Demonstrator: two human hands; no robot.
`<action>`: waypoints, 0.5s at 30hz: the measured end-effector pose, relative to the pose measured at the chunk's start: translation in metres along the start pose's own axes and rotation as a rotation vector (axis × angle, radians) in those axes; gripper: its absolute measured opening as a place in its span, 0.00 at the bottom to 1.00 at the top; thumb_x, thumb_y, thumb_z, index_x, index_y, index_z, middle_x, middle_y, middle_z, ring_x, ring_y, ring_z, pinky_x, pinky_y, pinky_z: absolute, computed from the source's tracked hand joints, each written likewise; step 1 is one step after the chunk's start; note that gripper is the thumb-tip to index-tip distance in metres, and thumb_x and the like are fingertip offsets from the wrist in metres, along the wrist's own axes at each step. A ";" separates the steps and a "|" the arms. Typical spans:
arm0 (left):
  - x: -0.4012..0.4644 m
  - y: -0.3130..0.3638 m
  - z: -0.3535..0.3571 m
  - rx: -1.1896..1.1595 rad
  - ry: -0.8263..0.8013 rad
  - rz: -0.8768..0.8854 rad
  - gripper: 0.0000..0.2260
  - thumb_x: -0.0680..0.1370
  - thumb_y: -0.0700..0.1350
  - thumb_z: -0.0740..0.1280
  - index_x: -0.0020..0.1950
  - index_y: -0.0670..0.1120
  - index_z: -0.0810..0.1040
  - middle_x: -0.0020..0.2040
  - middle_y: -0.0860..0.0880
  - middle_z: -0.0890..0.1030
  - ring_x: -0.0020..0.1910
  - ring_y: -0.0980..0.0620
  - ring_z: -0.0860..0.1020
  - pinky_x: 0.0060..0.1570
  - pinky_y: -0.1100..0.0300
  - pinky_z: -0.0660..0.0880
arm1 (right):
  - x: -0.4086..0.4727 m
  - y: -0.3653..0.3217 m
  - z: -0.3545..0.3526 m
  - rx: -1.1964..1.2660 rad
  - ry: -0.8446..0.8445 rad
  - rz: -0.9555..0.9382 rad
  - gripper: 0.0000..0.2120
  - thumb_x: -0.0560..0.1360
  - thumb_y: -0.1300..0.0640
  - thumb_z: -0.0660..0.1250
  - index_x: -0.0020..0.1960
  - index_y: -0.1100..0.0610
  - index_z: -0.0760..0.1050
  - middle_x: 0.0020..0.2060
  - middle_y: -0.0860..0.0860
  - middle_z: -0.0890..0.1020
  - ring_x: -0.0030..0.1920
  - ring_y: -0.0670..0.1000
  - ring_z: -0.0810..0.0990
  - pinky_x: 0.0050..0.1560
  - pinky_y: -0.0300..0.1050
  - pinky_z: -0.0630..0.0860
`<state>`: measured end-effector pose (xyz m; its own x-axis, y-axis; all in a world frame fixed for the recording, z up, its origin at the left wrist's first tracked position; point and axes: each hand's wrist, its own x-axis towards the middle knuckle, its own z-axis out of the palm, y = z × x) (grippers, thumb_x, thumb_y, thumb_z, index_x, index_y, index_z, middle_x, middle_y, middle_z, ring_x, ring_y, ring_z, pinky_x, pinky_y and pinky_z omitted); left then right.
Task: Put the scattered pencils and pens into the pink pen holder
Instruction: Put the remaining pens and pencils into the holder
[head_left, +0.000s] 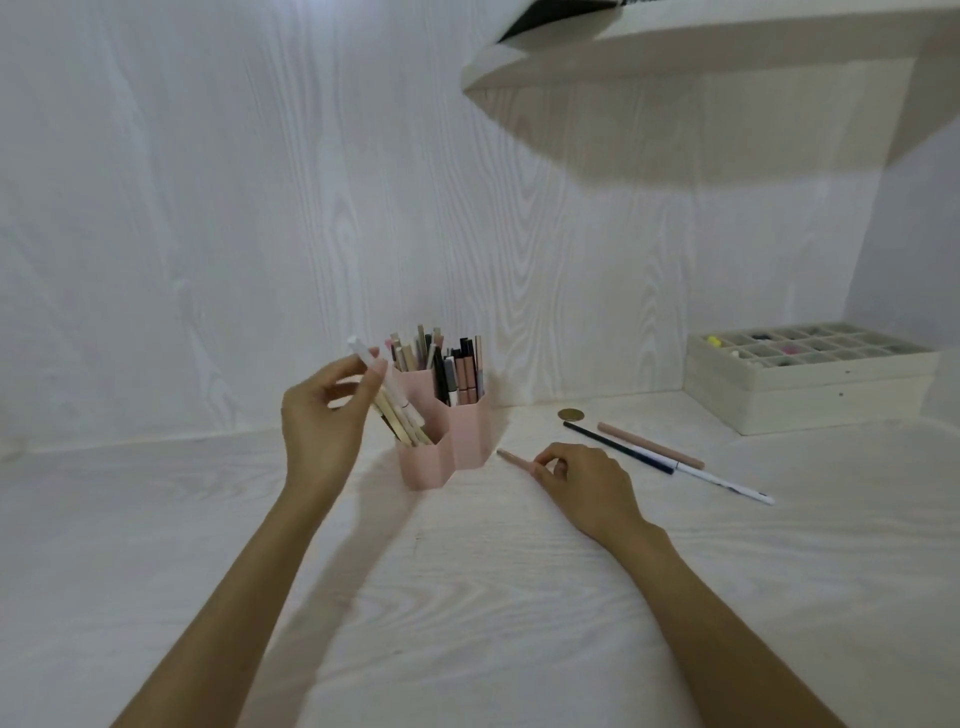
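**Figure: Two-handed loading of the holder, with the points at which it may fail**

The pink plastic pen holder, a cluster of hexagonal compartments, stands on the pale wood-grain desk and serves as the landmark. The left hand, just left of the holder, pinches a white capped pen between thumb and fingertips; the pen leans steeply, its lower end at or inside the holder's front-left compartment among several tan pencils. The right hand, just right of the holder, has its fingers curled round a pink pencil lying on the desk, tip pointing toward the holder. Farther right of the holder lie a dark blue pencil, a white pen and a pink pen, with a brass-coloured coin behind them. A white compartmented box sits well to the right.

Likely hazards, as judged from this arrangement: the front-left compartment appears crowded, so the white capped pen may catch on the tan pencils and fail to seat, or lever one out. Sideways pressure from the leaning pen could tip or slide the light holder. The pink pencil, gripped near one end, may pivot or roll free on lifting. With both hands converging, the right could knock the holder.
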<state>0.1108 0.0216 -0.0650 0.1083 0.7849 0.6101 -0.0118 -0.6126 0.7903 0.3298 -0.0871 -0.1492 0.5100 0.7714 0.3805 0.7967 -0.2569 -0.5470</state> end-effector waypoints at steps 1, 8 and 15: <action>0.004 0.001 0.002 0.056 0.049 0.024 0.10 0.73 0.53 0.71 0.53 0.55 0.81 0.43 0.60 0.83 0.44 0.62 0.81 0.48 0.63 0.78 | 0.000 0.000 0.000 0.003 -0.001 0.004 0.08 0.76 0.46 0.63 0.48 0.46 0.79 0.30 0.40 0.71 0.36 0.44 0.72 0.30 0.37 0.62; 0.009 -0.007 0.029 0.564 0.027 0.255 0.17 0.75 0.58 0.67 0.61 0.58 0.69 0.44 0.58 0.85 0.35 0.55 0.79 0.32 0.65 0.62 | -0.002 -0.002 -0.005 0.062 0.031 0.008 0.06 0.74 0.46 0.67 0.47 0.47 0.77 0.29 0.42 0.74 0.33 0.43 0.73 0.30 0.38 0.66; -0.003 -0.032 0.039 0.865 -0.059 0.389 0.16 0.73 0.52 0.71 0.58 0.49 0.76 0.47 0.50 0.83 0.50 0.45 0.77 0.42 0.56 0.67 | 0.001 -0.003 -0.013 0.573 0.116 0.279 0.10 0.67 0.59 0.76 0.33 0.54 0.76 0.24 0.49 0.80 0.25 0.44 0.78 0.35 0.34 0.74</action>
<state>0.1494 0.0347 -0.0942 0.3023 0.5203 0.7987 0.6802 -0.7048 0.2016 0.3317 -0.0929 -0.1375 0.7299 0.6446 0.2274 0.3462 -0.0619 -0.9361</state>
